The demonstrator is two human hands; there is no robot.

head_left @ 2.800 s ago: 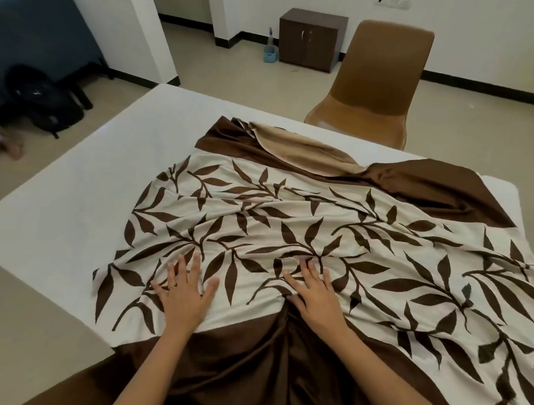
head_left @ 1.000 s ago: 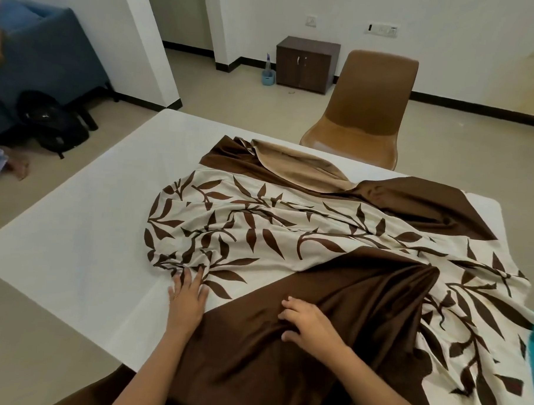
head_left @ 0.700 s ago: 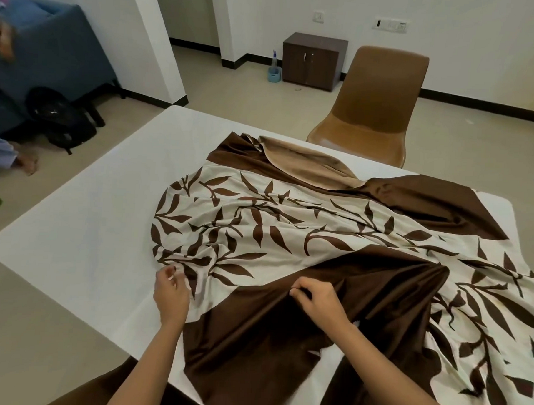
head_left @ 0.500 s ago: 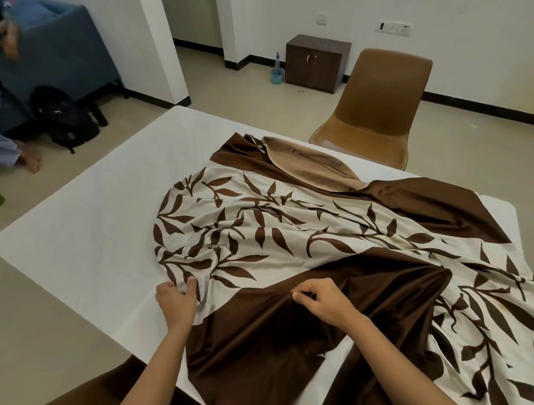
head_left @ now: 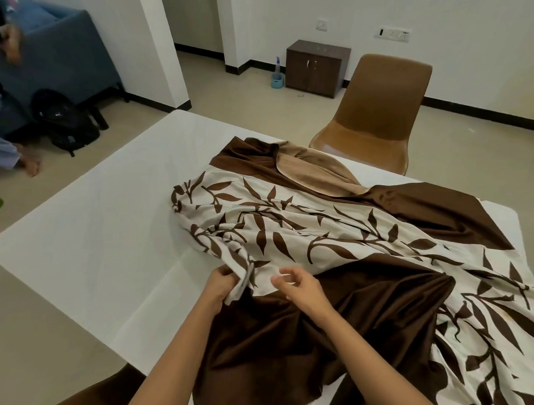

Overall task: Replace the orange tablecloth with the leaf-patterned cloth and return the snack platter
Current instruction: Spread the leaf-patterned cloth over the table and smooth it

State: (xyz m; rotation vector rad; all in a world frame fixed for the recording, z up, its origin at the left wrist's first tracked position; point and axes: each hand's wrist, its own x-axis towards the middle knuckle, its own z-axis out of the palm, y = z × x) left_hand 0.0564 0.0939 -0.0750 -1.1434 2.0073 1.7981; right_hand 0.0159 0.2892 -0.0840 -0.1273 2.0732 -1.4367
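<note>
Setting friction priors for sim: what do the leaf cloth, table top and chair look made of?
Leaf-patterned cloth: soft woven fabric, drapes in folds; cream printed field looks matte, brown border shows satin-like sheen on its creases.
Table top: smooth white, faintly glossy; laminate or a thin cover, faint crease lines leave it open.
Chair: likely moulded brown plastic, by the glare on its seat.

One table (head_left: 89, 240), one cloth (head_left: 319, 235), one chair (head_left: 380, 109), one cabinet (head_left: 316, 68), one spray bottle (head_left: 277, 75), one bag (head_left: 65, 123) and one sofa (head_left: 66, 65) far left. Two hands: left hand (head_left: 222, 284), right hand (head_left: 301, 291).
</note>
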